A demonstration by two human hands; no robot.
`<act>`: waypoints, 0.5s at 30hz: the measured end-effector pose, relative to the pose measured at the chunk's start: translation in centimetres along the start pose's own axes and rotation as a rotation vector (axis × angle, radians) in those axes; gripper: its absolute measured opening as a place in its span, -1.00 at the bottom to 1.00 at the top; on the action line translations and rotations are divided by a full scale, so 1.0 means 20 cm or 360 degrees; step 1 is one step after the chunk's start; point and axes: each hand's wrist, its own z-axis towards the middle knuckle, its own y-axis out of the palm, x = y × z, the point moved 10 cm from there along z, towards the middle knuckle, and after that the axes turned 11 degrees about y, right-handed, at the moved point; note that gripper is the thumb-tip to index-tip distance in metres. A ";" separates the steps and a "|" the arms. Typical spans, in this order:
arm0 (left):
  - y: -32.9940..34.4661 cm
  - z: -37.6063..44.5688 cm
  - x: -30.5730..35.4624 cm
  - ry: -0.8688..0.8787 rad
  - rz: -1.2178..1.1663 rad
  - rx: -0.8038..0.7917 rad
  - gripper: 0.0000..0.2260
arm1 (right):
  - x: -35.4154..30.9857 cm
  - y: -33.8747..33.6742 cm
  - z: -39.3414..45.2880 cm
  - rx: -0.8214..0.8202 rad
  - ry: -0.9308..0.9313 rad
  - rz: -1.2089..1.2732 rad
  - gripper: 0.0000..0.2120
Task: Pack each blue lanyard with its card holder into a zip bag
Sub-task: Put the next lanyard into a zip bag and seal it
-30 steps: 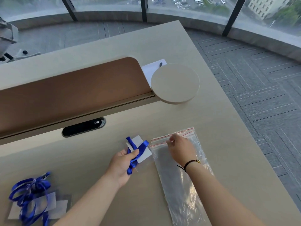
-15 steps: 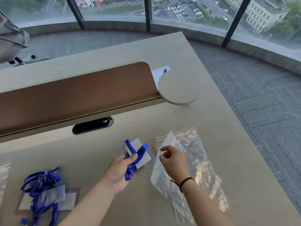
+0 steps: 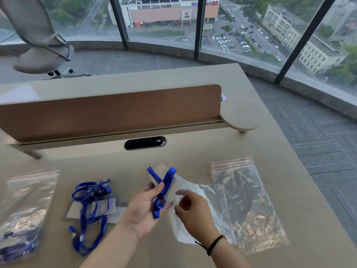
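On the pale desk [image 3: 193, 151] by the windows, your left hand [image 3: 144, 207] pinches the folded blue lanyard [image 3: 161, 187] against its card holder [image 3: 161, 171]; your right hand [image 3: 195, 207] pinches the zip bag [image 3: 204, 209] at its mouth, touching the bundle. Spread that mouth wide, then slide the card in edge-first.

Blue lanyard [image 3: 161, 187] wrapped round card holder [image 3: 159, 171] — held beside lifted clear zip bag [image 3: 201, 206] mouth.

On the desk [image 3: 251, 105], a filled bag [image 3: 25, 209] lies far left, loose lanyards [image 3: 90, 206] right of it, spare bags [image 3: 249, 200] far right; the divider [image 3: 108, 111] stands behind them
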 end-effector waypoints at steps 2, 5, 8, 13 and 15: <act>-0.09 -0.07 0.07 0.0061 0.0115 -0.0008 -0.68 | -0.06 0.06 -0.05 0.0026 -0.0055 -0.0031 -0.65; -0.22 -0.17 0.17 0.0169 0.0305 -0.0012 -0.80 | -0.15 0.14 -0.11 0.0067 -0.0147 -0.0037 -0.65; -0.36 -0.24 0.25 0.0236 0.0440 0.0045 -0.81 | -0.22 0.22 -0.16 0.0108 -0.0222 -0.0048 -0.63; -0.54 -0.33 0.36 0.0344 0.0503 0.0163 -0.81 | -0.28 0.35 -0.22 0.0146 -0.0272 -0.0063 -0.59; -0.59 -0.35 0.39 0.0386 0.0511 0.0223 -0.82 | -0.30 0.41 -0.24 0.0143 -0.0275 -0.0079 -0.58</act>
